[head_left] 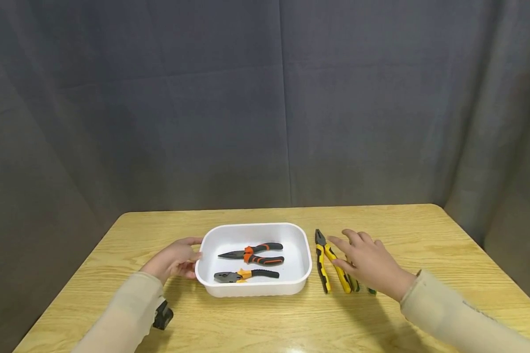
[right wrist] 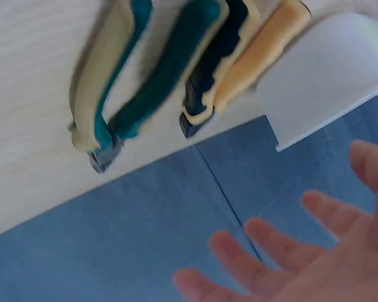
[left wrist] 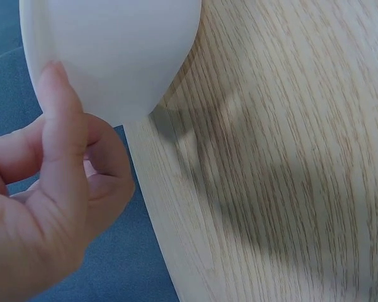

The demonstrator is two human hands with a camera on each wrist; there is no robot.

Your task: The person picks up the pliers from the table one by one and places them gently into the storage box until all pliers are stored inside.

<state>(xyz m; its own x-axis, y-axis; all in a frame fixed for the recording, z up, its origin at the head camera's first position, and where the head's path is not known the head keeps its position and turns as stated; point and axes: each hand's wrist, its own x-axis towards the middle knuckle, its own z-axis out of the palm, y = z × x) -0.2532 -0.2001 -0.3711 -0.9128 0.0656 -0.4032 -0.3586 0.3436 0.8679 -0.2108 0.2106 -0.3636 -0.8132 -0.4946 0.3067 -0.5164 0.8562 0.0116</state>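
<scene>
A white plastic tray (head_left: 253,289) holds long-nose pliers with black and orange handles (head_left: 265,261) and combination pliers with a black and yellow-orange handle (head_left: 265,273). My left hand (head_left: 176,258) holds the tray's left end, its thumb against the outer wall in the left wrist view. To the tray's right lie yellow and black pliers (head_left: 321,269), their handles spread. Over their right side hovers my right hand (head_left: 371,262), fingers spread and holding nothing. It partly hides green-handled pliers (right wrist: 167,72) in the head view; the right wrist view shows them beside the yellow pair.
The wooden table (head_left: 247,323) has its far edge against a dark grey curtain (head_left: 203,122). A small black device (head_left: 162,315) sits at the left wrist.
</scene>
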